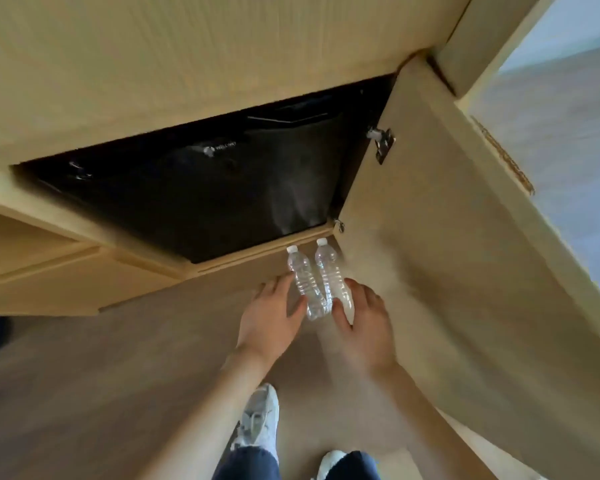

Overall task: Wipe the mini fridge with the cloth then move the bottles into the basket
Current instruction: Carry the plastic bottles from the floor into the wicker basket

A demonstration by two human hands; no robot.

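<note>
Two clear bottles with white caps are seen standing side by side on the wood-look floor (118, 375), just in front of the cabinet base and close to each other at their lower ends. The left bottle (303, 282) is reached by the left hand (271, 313), whose fingers are held straight and spread, with the thumb tip laid against the bottle's lower part. The right bottle (329, 271) is flanked low down by the right hand (364, 323), the thumb being placed on one side and the fingers on the other; because of motion blur, it cannot be told whether this bottle is actually gripped or only touched. The hands are kept apart, one at each bottle. Behind the bottles, the black fridge (222, 195) is housed inside a pale wooden cabinet (187, 64), and its door appears to be closed. The cabinet door (423, 220) is swung open to the right, and a metal hinge (381, 142) is shown at its inner edge. Drawer fronts (49, 265) are seen at the left. At the bottom edge, two white shoes (260, 420) and dark trouser legs (246, 462) are visible on the floor.
</note>
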